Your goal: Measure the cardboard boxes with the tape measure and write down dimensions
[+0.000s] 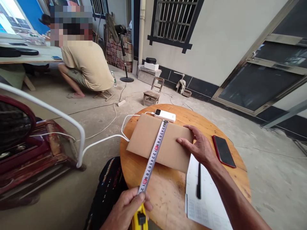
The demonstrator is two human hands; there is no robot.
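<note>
A brown cardboard sheet (148, 137) lies flat on a round wooden table (168, 188). A white tape measure blade (154, 153) runs across the cardboard from the near edge to the far edge. My left hand (127, 209) is closed round the yellow tape measure case (139, 218) at the table's near rim, thumb on the blade. My right hand (199, 147) lies flat with fingers spread on the right end of the cardboard, pressing it down.
A white power bank (165, 115) with a white cable sits past the cardboard. A red-cased phone (223, 150) lies right of my hand. A paper sheet (206, 198) with a black pen (199, 180) is near. A person (83, 67) squats far left; a small wooden stool (152, 92) stands beyond.
</note>
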